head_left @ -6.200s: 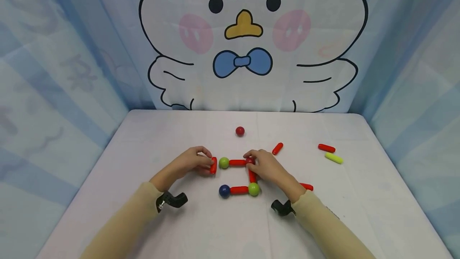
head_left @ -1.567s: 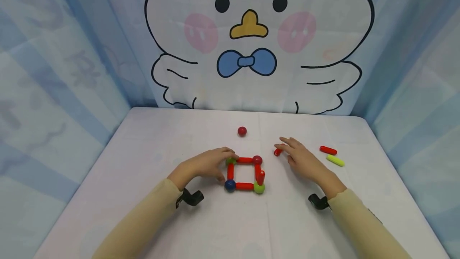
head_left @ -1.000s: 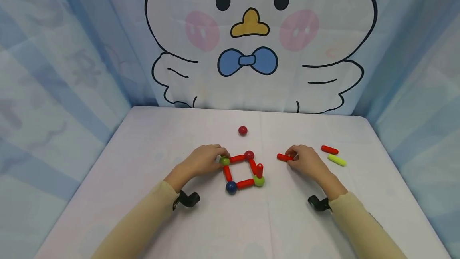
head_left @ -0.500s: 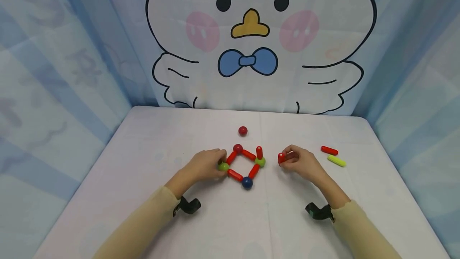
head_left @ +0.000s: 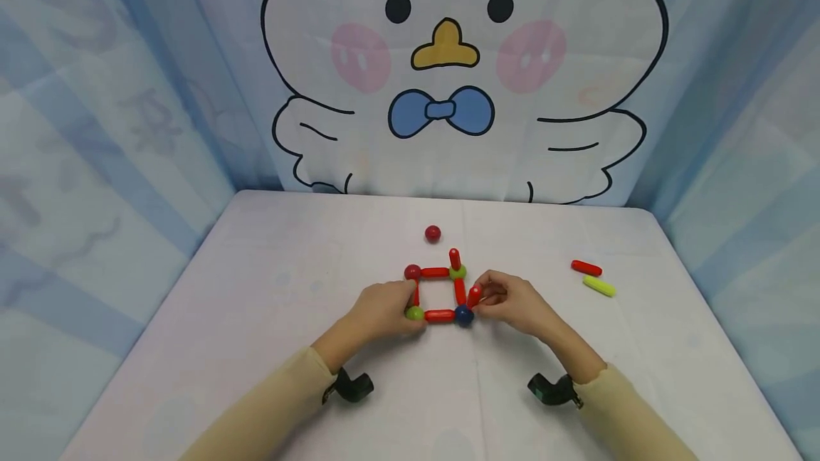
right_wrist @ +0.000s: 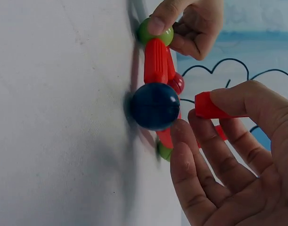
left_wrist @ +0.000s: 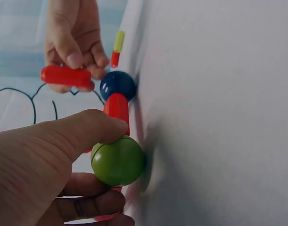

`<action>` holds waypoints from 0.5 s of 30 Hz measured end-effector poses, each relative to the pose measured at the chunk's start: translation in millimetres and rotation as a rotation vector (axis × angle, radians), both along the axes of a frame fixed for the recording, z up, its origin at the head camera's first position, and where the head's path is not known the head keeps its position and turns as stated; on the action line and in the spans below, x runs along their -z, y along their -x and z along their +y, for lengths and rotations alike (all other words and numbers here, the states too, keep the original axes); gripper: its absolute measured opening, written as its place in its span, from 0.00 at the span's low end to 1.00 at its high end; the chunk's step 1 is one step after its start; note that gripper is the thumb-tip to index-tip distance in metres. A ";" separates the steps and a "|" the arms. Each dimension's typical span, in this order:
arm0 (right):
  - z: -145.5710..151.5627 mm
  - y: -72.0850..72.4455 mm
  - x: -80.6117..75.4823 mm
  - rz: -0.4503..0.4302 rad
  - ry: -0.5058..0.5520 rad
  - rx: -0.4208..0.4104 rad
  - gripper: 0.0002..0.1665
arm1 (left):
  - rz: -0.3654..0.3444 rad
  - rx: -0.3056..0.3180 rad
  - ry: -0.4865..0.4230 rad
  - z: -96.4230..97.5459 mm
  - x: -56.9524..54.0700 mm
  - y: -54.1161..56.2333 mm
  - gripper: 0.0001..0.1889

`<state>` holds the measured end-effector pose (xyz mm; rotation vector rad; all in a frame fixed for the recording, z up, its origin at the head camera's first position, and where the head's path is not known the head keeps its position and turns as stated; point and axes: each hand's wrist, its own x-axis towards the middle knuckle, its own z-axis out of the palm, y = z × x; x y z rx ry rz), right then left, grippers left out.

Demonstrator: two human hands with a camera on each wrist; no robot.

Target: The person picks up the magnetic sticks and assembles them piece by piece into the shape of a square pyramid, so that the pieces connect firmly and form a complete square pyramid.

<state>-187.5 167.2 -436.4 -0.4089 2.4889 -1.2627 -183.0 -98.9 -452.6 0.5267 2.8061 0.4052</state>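
A square of red rods (head_left: pixel 439 316) with balls at its corners lies on the table. Its near-left green ball (left_wrist: pixel 118 161) is gripped by my left hand (head_left: pixel 386 308) between thumb and fingers. My right hand (head_left: pixel 517 304) pinches a red rod (right_wrist: pixel 210 105) just above the near-right blue ball (right_wrist: pixel 155 107); in the left wrist view a small gap seems to part rod and ball. At the far-right corner, another red rod (head_left: pixel 455 259) stands up from a green ball (head_left: pixel 458 272). A dark red ball (head_left: pixel 413 272) forms the far-left corner, behind my left hand.
A loose red ball (head_left: pixel 433 234) sits beyond the square. Off to the right lie a loose red rod (head_left: pixel 586 267) and a yellow-green rod (head_left: pixel 598 285). Patterned curtains (head_left: pixel 737 162) enclose the white table (head_left: pixel 307 233) at the back and sides.
My left hand has turned the square, bringing the blue ball to the near right and the standing rod to the far right. My right hand picked up a red rod and brought it leftward to the blue ball.
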 end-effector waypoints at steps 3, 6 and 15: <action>-3.0 -1.5 3.2 0.030 -0.001 -0.023 0.15 | 0.009 -0.006 0.020 5.8 2.2 -2.6 0.21; -5.6 -2.7 4.6 0.051 -0.026 -0.010 0.14 | 0.010 -0.013 0.035 9.6 0.8 -5.4 0.21; -8.5 -5.8 7.8 0.032 -0.089 0.031 0.14 | 0.029 0.034 0.022 8.8 -7.8 -5.9 0.23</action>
